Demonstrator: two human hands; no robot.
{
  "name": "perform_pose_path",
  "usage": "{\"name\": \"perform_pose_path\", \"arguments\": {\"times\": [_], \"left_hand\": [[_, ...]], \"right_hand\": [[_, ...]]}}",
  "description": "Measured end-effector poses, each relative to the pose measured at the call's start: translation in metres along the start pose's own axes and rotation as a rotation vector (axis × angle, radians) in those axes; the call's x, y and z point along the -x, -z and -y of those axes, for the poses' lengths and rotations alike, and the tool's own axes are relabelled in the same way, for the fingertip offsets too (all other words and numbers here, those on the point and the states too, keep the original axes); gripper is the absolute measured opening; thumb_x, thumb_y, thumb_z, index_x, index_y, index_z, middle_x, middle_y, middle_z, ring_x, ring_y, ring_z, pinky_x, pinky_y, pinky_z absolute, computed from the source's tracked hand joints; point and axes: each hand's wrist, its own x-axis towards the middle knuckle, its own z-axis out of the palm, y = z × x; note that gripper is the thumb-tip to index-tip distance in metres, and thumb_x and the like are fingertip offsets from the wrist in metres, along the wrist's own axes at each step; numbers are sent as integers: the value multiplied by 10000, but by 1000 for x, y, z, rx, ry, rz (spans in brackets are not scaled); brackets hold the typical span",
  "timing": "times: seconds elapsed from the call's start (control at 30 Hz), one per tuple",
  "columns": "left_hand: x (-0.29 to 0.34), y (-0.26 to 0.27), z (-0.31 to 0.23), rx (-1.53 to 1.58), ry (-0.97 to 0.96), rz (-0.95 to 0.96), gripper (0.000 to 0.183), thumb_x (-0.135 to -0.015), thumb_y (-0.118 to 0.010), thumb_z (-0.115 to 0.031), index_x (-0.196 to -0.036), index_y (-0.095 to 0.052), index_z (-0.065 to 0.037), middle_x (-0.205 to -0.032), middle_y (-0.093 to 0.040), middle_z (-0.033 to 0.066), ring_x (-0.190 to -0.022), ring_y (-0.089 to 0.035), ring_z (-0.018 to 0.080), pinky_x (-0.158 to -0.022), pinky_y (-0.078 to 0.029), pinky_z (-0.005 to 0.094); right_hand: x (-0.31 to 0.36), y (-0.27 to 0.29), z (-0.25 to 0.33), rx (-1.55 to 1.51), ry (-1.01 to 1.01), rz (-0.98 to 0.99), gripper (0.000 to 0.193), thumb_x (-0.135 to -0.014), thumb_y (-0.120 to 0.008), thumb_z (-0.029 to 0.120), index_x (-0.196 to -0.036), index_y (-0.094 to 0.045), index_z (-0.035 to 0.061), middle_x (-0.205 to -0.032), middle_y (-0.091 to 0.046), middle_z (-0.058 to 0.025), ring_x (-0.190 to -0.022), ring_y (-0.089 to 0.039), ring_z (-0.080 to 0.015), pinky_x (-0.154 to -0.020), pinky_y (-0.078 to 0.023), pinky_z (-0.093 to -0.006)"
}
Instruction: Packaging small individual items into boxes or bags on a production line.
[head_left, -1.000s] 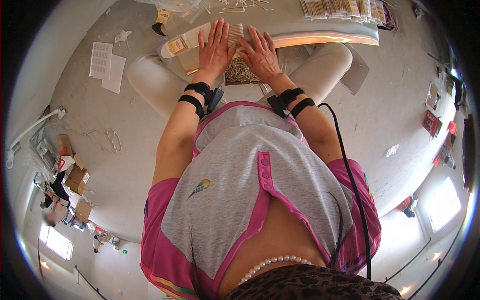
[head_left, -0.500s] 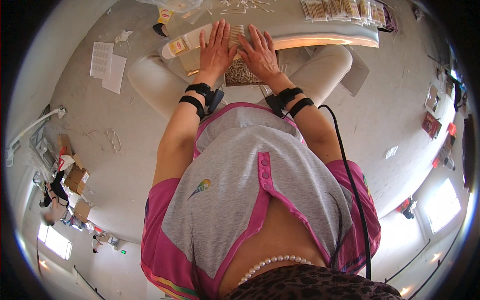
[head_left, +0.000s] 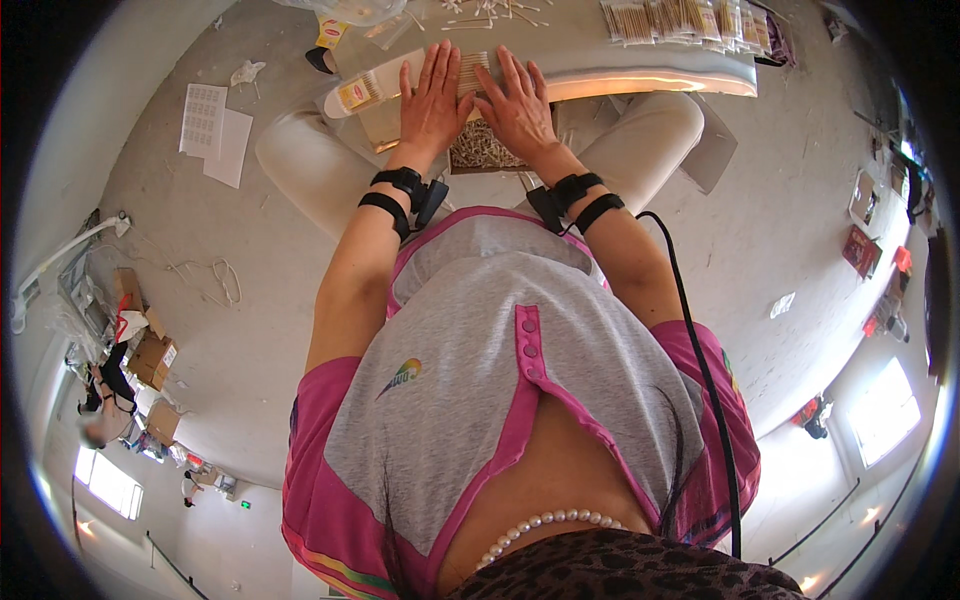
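Observation:
My left hand lies flat near the table's front edge, its fingers stretched out. Beside it my right hand rests in the same way, fingers extended. Between the two hands lies a row of cotton swabs, lined up side by side; both hands touch or nearly touch its sides, and part of it may be hidden under them. Left of my left hand is a clear packet of swabs with a yellow and red label. Below my hands, between my legs, a box full of loose swabs is partly covered by my right hand.
Loose swabs are scattered farther back on the white table. Several filled swab packets lie at the back right. A yellow package and clear plastic are at the back left. Printed sheets lie on the floor.
My hands have shifted very slightly toward me and stay flat on both sides of the swab row. Otherwise nothing near them visibly differs.

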Motion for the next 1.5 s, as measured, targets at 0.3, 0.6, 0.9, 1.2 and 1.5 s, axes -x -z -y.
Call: {"name": "perform_pose_path", "arguments": {"times": [0.3,0.6,0.9,1.2,1.5], "left_hand": [[1,0,1,18,4,-6,815,-958,-588,-402,-1624,-221,-111,-1704,-179,60,-1577,-145,218,-1244,-48,579],[-1,1,-1,5,3,-1,798,-966,-570,-423,-1620,-237,-109,-1703,-187,60,-1577,-145,221,-1245,-46,576],[2,2,-1,35,-11,-41,748,-1004,-509,-424,-1615,-239,-88,-1701,-194,77,-1574,-156,226,-1245,-40,569],[0,4,-2,-8,-3,-15,741,-999,-525,-429,-1602,-270,-81,-1690,-226,82,-1568,-180,227,-1244,-62,559],[3,3,0,17,8,-16,741,-1008,-517,-428,-1612,-252,-91,-1701,-193,70,-1572,-160,223,-1245,-74,560]], "right_hand": [[-3,0,3,16,-12,5,516,-1016,-573,393,-1475,-498,170,-1614,-291,-177,-1478,-336,-318,-1218,-215,-547],[-8,-6,-1,36,-9,-22,529,-994,-600,390,-1466,-509,166,-1622,-277,-184,-1477,-337,-338,-1209,-225,-568],[-46,-1,-20,-8,-2,-143,227,-872,-656,178,-1091,-712,155,-1187,-627,-54,-1130,-579,-286,-1012,-405,-485],[-86,-3,-31,169,188,-28,119,-837,-680,161,-948,-721,151,-1029,-660,-38,-1078,-616,-244,-995,-430,-440],[-101,2,-34,354,159,-5,193,-827,-659,139,-1009,-721,127,-1048,-672,-56,-1087,-634,-243,-946,-485,-430]]}}
